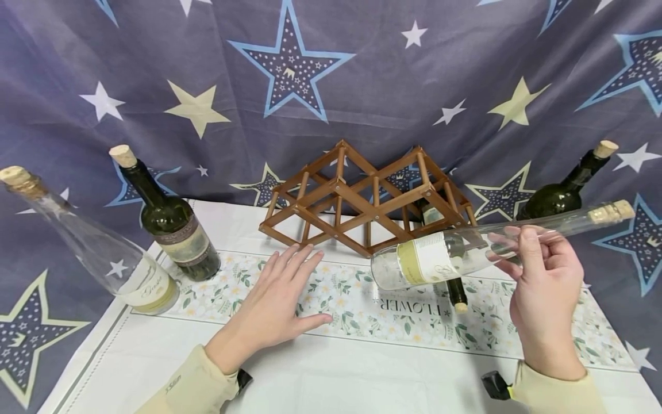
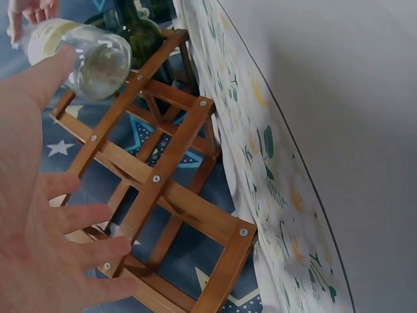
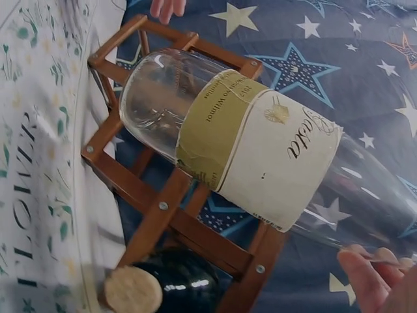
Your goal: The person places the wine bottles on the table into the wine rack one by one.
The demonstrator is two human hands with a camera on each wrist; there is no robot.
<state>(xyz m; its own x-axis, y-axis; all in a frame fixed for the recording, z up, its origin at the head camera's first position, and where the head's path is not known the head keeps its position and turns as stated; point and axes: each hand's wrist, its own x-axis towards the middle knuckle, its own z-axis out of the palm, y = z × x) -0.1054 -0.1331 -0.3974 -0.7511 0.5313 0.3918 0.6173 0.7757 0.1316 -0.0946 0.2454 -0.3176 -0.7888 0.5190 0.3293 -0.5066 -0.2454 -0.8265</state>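
My right hand (image 1: 545,293) grips a clear glass bottle (image 1: 429,261) around its narrowing neck. The bottle is tilted nearly sideways in the air, base to the left, cork in its mouth and a white-and-olive label facing up. Behind its base stands a brown wooden lattice wine rack (image 1: 338,185). A dark green bottle lies in the rack's right part, its corked neck (image 1: 457,290) pointing towards me. My left hand (image 1: 274,299) is spread with straight fingers before the rack's left half; whether the fingertips touch the wood I cannot tell.
At the left stand a corked clear bottle (image 1: 150,287) and a corked dark green bottle (image 1: 181,238). Another dark green bottle (image 1: 553,198) stands at the right, partly hidden. A floral runner (image 1: 357,310) crosses the white tabletop (image 1: 362,374). A star-patterned curtain (image 1: 372,86) hangs behind.
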